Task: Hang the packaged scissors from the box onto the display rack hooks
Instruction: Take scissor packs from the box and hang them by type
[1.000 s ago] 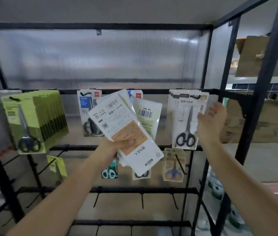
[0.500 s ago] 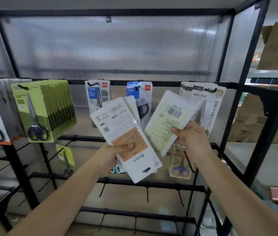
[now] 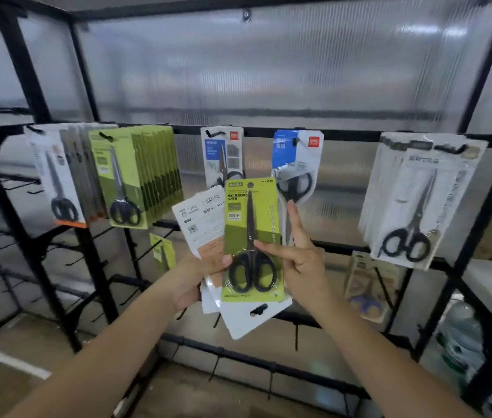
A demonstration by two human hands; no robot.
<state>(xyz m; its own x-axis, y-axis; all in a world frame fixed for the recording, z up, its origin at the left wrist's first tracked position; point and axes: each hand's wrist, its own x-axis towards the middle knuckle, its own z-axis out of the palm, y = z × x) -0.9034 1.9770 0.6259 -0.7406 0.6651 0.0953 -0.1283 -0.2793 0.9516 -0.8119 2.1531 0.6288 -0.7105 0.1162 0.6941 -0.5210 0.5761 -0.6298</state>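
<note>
Black display rack [image 3: 269,129] carries hanging scissors packs; left hand [image 3: 192,282] grips a fan of white packaged scissors [image 3: 202,233], and right hand [image 3: 302,267] pinches the green scissors pack [image 3: 252,236] before them

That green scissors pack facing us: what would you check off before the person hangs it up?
1. Front faces out: ok. The green card scissors pack shows its printed side and black handles.
2. Hang hole at top: ok, a round hole sits at the upper edge.
3. Hold: ok. The right hand pinches the pack by its edge.
4. Other packs out of the way: not ok. The white card packs in the left hand lie directly behind it.
5. Matching hook: ok. The row of green packs hangs on the top rail, to the left.
6. Room left on that hook: cannot tell.
</note>
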